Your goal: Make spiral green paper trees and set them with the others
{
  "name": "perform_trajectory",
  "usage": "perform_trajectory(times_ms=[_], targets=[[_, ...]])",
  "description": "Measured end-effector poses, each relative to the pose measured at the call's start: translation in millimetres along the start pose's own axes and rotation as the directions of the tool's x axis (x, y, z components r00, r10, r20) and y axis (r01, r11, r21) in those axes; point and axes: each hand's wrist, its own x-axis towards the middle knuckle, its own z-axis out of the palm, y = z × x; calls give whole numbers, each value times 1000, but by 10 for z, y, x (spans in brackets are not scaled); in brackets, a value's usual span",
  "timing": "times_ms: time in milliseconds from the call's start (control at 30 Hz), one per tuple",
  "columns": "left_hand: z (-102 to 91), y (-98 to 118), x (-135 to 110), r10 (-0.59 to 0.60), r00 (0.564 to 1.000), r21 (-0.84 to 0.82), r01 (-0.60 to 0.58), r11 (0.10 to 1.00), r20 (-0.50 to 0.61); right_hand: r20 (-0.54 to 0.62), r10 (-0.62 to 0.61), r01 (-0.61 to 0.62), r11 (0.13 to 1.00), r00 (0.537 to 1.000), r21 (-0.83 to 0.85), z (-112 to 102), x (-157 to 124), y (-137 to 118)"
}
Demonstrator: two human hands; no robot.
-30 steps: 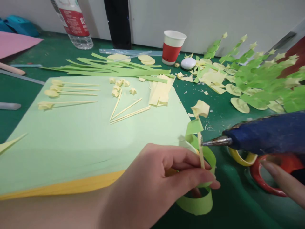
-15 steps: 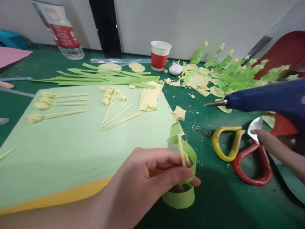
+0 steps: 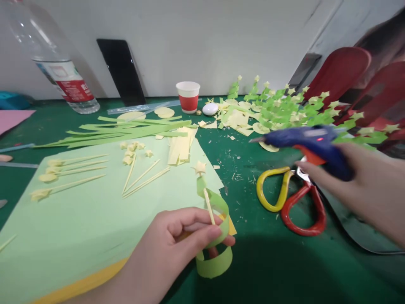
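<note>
My left hand (image 3: 186, 236) pinches a thin wooden stick (image 3: 209, 204) between thumb and fingers. A pale yellow paper star (image 3: 200, 168) tops the stick, and a light green paper strip (image 3: 218, 264) loops around it in a loose spiral. At the right, my right hand (image 3: 370, 190) grips a blue hot glue gun (image 3: 300, 138) with an orange trigger, its nozzle pointing left, apart from the stick. Scissors (image 3: 303, 211) with yellow and red handles lie below the gun.
A green sheet (image 3: 95, 223) bears star-topped sticks (image 3: 76, 181), bare sticks (image 3: 147, 183) and small stars (image 3: 131, 152). Behind are green strips (image 3: 133, 128), a paper cup (image 3: 188, 98), a bottle (image 3: 69, 86), a phone (image 3: 122, 71) and finished star stems (image 3: 294, 105). A cord (image 3: 348, 238) trails right.
The view has turned up and to the right, bringing more of the glue gun and my right hand into sight. My left hand still holds the stick in much the same pose.
</note>
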Motion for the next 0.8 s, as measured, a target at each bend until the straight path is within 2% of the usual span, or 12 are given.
perform_trajectory(times_ms=[33, 67, 133, 167, 233, 300, 367, 433, 500, 567, 667, 800], targets=[[5, 11, -2, -5, 1000, 8, 5, 1000, -7, 110, 2, -2, 1000, 994, 1, -50, 20, -134], [10, 22, -5, -13, 1000, 19, 14, 1000, -16, 203, -55, 52, 998, 978, 22, -79, 23, -241], [18, 40, -8, -24, 999, 46, 26, 999, -28, 229, -143, 146, 989, 963, 6, -74, -4, -363], [22, 45, -8, -28, 999, 56, 30, 998, -32, 185, -198, 205, 979, 963, -18, -51, -26, -382], [26, 49, -7, -32, 999, 66, 34, 997, -29, -21, -286, 283, 955, 958, -88, -3, -68, -368], [28, 47, -10, -32, 999, 61, 34, 998, -26, -266, -373, 372, 926, 889, -57, -2, -96, -347], [31, 44, -22, -32, 999, 57, 34, 998, -26, -435, -428, 531, 835, 792, 145, -64, -100, -377], [33, 42, -37, -30, 999, 57, 32, 998, -23, -477, -467, 657, 640, 745, 399, -161, -79, -475], [34, 43, -46, -26, 999, 65, 27, 998, -22, -413, -510, 651, 507, 755, 564, -249, -35, -620], [36, 50, -46, -18, 1000, 72, 19, 997, -21, -325, -560, 611, 455, 762, 648, -299, 15, -771], [38, 61, -38, -9, 1000, 83, 10, 996, -9, -196, -615, 551, 463, 764, 694, -313, 70, -940], [38, 66, -42, 3, 1000, 114, -2, 993, -2, -65, -634, 461, 483, 770, 745, -321, 90, -1015]])
